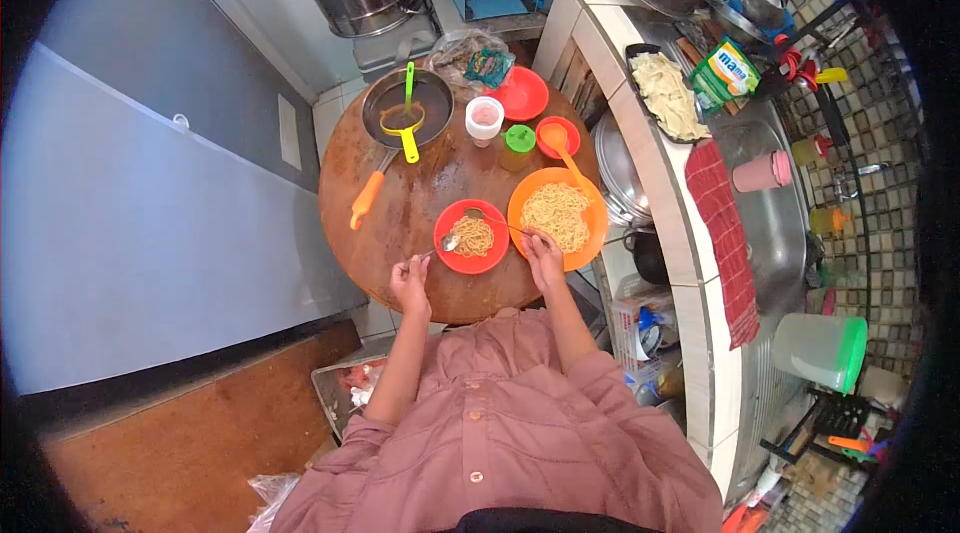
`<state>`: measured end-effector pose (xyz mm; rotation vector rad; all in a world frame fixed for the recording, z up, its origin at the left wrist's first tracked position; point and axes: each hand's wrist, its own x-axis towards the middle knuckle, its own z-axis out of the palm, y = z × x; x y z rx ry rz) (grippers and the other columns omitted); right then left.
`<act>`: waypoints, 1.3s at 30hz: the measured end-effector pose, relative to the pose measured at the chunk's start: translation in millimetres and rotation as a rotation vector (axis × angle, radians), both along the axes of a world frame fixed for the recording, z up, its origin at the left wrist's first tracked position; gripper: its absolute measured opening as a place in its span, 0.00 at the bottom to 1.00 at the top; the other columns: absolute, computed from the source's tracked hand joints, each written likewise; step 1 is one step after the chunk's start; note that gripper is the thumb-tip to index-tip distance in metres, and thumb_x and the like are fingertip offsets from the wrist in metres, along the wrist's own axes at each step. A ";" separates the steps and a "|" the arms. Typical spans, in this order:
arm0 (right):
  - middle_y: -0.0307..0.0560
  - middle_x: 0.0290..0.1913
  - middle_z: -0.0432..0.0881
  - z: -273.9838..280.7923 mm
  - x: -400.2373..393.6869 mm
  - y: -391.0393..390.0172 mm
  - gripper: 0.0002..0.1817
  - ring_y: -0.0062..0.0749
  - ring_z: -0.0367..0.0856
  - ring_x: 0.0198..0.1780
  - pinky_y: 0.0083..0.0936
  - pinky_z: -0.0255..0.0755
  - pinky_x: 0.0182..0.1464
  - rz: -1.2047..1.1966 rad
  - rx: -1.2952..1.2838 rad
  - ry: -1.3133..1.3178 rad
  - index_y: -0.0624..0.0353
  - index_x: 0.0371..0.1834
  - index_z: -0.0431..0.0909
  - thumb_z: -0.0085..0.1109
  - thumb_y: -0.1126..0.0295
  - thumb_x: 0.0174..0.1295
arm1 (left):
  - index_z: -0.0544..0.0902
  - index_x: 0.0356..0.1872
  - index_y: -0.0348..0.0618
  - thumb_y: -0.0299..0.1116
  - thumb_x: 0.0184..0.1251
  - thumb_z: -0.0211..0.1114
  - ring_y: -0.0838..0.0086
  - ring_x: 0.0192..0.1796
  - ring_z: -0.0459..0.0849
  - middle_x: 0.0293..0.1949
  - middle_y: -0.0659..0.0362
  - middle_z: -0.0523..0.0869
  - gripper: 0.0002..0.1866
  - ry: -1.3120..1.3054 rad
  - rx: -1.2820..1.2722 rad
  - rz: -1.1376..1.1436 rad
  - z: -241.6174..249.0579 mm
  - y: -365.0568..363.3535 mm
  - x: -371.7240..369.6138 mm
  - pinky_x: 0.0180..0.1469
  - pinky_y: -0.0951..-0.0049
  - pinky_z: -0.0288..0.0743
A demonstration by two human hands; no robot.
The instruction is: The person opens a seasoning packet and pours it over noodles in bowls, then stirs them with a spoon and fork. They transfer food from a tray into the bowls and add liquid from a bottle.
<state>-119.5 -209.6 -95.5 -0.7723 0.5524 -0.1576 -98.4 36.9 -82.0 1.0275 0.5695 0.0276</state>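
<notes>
Bright, evenly lit; bowed, black-rimmed edges

Single head-worn view, looking forward and steeply down over the wearer's shirt (478, 413); round table (350, 173) within arm's reach.

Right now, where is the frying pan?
In the head view, the frying pan is on the round table, at its far left, beside the white cup.

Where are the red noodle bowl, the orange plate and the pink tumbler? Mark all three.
Red noodle bowl (471, 265): head view, its bare wall nearest the person.
Orange plate (599, 221): head view, its bare right edge.
Pink tumbler (756, 175): head view, the side of its body.
</notes>
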 end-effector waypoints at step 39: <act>0.42 0.42 0.78 45.4 97.9 -97.7 0.17 0.21 0.76 0.34 0.19 0.70 0.38 -0.286 -0.348 0.225 0.52 0.55 0.72 0.53 0.68 0.62 | 0.69 0.28 0.42 0.25 0.61 0.59 0.70 0.39 0.82 0.34 0.57 0.80 0.07 0.100 0.034 0.143 37.1 -45.5 3.3 0.43 0.77 0.78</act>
